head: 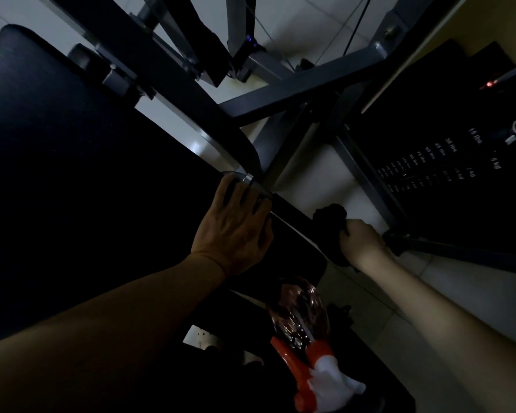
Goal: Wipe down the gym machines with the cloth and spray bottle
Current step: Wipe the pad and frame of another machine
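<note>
Cloth (329,214), dark and bunched, is gripped in the right hand (362,241) and pressed low against the machine beside the grey frame bar (367,174) that runs up past the weight stack (429,165). The left hand (236,225) lies flat with fingers spread, holding nothing, on the edge of the black seat pad (87,174) where a metal fitting (248,178) shows. The spray bottle (304,332), clear with an orange and white head, lies untouched on a dark surface near the person's body, at the bottom of the view. By the look of it, wiping is under way on this one machine. Dim light hides which surfaces are already clean, so how much is left cannot be told.
</note>
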Demonstrator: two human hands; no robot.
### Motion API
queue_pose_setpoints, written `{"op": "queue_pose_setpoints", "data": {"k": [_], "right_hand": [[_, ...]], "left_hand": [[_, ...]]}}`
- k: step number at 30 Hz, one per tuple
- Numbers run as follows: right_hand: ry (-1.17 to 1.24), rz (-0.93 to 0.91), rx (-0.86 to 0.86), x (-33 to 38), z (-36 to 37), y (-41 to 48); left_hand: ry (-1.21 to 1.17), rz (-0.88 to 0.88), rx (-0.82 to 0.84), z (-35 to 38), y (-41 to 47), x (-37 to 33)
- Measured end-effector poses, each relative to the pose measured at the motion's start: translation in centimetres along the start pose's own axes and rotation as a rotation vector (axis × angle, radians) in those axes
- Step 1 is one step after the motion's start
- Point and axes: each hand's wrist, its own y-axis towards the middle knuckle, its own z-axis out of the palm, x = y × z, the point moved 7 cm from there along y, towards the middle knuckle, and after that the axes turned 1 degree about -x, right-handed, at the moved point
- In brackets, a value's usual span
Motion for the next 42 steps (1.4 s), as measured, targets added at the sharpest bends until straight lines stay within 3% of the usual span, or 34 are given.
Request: {"op": "queue_pose_setpoints", "data": {"k": [2,4,7,13,17,21,26,29,35,42], "right_hand": [[0.084,-0.107,0.033,-0.3,0.0,-1.0],[0.307,-0.145,0.173,-0.2,0.8,-2.1],[0.626,-0.057,0.334,-0.4,2.8,-2.1],[0.360,-0.004,0.311,-0.3,3.4,-0.5],[0.365,0.011,0.350,-0.8,3.5,0.0],[0.426,0.173,0.398,-1.7,4.1,0.4],[0.154,0.087,0.294,0.2,3.3,1.5],[0.185,-0.076,0.142,2.3,1.0,2.3],[0.388,-0.410,0.235,9.3,0.8,0.7],[0.451,-0.209,0.281,11.5,3.6,3.8]], "left_hand": [[0.003,0.003,0.000,0.0,0.0,0.0],[0.003,0.001,0.006,0.0,0.0,0.0],[0.000,0.005,0.001,0.0,0.0,0.0],[-0.005,0.003,-0.030,-0.2,0.0,-0.1],[-0.014,0.001,-0.037,-0.2,0.0,-0.1],[-0.013,-0.002,-0.022,-0.1,0.0,-0.1],[-0.006,-0.006,-0.003,0.2,0.0,0.0],[-0.009,0.001,-0.012,0.0,0.0,0.0],[0.026,-0.005,0.015,-0.1,0.0,-0.1],[0.014,0.001,-0.005,-0.2,-0.1,-0.1]]}}
